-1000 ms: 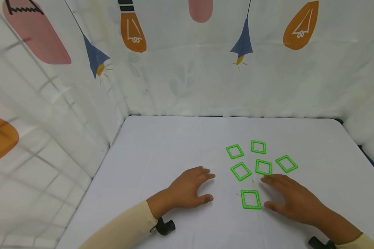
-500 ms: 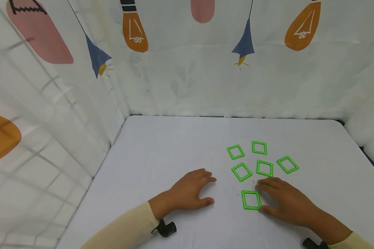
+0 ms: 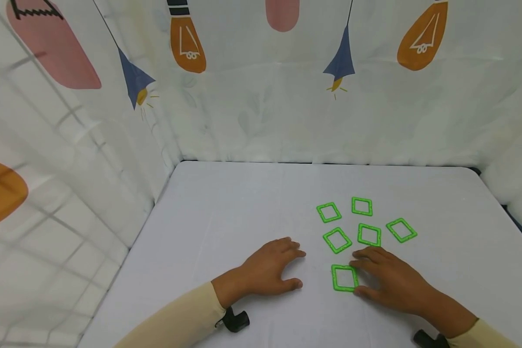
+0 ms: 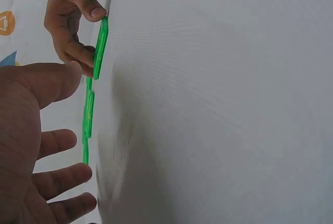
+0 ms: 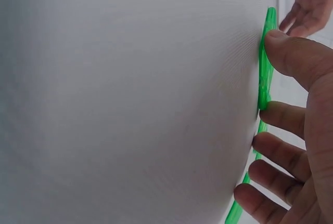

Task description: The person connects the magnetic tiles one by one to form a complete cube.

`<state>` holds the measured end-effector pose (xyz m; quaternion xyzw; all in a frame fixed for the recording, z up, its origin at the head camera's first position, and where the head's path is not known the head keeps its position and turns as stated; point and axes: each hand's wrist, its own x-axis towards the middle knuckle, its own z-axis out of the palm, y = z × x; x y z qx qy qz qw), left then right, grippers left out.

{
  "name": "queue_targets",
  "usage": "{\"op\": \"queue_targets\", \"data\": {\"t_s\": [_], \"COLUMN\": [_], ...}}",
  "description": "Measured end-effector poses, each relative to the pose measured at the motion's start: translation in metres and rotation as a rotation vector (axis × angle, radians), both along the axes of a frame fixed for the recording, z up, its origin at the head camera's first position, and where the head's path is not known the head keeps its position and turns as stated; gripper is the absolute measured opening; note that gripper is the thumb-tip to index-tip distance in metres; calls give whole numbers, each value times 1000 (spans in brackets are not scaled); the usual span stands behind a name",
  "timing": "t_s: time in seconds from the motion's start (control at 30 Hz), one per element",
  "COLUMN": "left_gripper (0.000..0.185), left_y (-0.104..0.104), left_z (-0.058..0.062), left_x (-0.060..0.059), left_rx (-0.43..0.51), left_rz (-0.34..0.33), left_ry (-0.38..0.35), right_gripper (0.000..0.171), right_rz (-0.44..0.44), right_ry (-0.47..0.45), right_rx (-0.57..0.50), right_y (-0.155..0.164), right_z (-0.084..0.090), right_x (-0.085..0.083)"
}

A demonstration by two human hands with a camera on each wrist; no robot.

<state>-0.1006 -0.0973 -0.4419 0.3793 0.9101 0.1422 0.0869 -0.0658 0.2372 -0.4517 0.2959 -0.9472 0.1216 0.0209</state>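
Observation:
My right hand (image 3: 391, 280) holds the nearest green square frame (image 3: 334, 278) at its right side, thumb at the near corner and forefinger at the far corner. In the right wrist view, the thumb lies against this green square frame (image 5: 265, 73) and the forefinger touches its other end. It lies flat or nearly flat on the table. My left hand (image 3: 267, 268) hovers over or rests on the table to its left, fingers spread and holding nothing. Beyond the right hand lie several more green square frames, the closest being one (image 3: 369, 235) just past its fingertips and another (image 3: 337, 240) to the left.
Farther back on the white table (image 3: 226, 208) are green square frames at the left (image 3: 328, 212), middle (image 3: 362, 206) and right (image 3: 401, 230). A white printed cloth (image 3: 265, 111) hangs behind the table and along its left side. Black wrist cameras sit under both wrists.
My right hand has moved left onto the nearest green square frame, which has shifted slightly left. The left hand has edged a little to the right. The other frames stay put.

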Motion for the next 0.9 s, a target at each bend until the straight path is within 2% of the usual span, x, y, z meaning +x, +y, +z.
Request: {"op": "queue_targets", "data": {"t_s": [0.4, 0.9], "left_gripper": [59, 59], "left_y": [2, 7], "left_z": [0, -1], "left_x": [0, 1], "left_rx": [-8, 0], "left_rz": [-2, -41], "left_ry": [9, 45], "right_gripper": [56, 54], "right_rz": [18, 41], "right_ry": [-14, -6], "right_rx": [15, 12], "right_y": [-12, -35], "right_z": [-3, -1], "right_x": [-7, -13]}}
